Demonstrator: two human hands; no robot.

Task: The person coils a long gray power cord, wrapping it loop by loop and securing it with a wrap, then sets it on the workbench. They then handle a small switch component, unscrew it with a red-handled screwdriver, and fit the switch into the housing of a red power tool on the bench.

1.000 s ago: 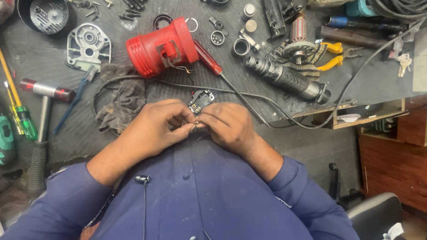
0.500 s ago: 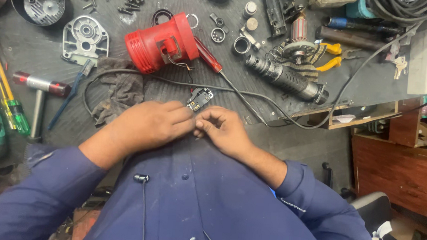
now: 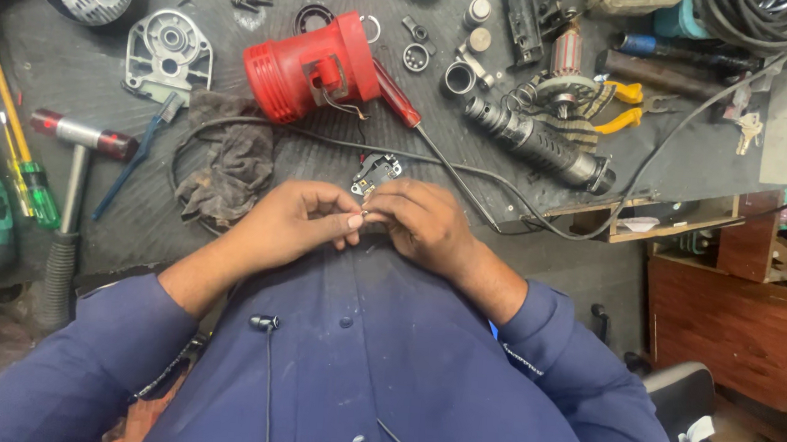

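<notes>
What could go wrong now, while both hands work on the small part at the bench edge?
1. The small part is pinched between the left hand and right hand right at the bench edge; if it slips, it may fall into the lap or to the floor.
2. Its thin wires seem to run to the red housing; a pull could strain them.
3. The cable lies near the wrists and could snag.

Your hands (image 3: pixel 362 219) meet before the switch part (image 3: pixel 376 172); motor housing (image 3: pixel 307 66) behind, hammer (image 3: pixel 71 201) left, pliers (image 3: pixel 632 108) right.
</notes>
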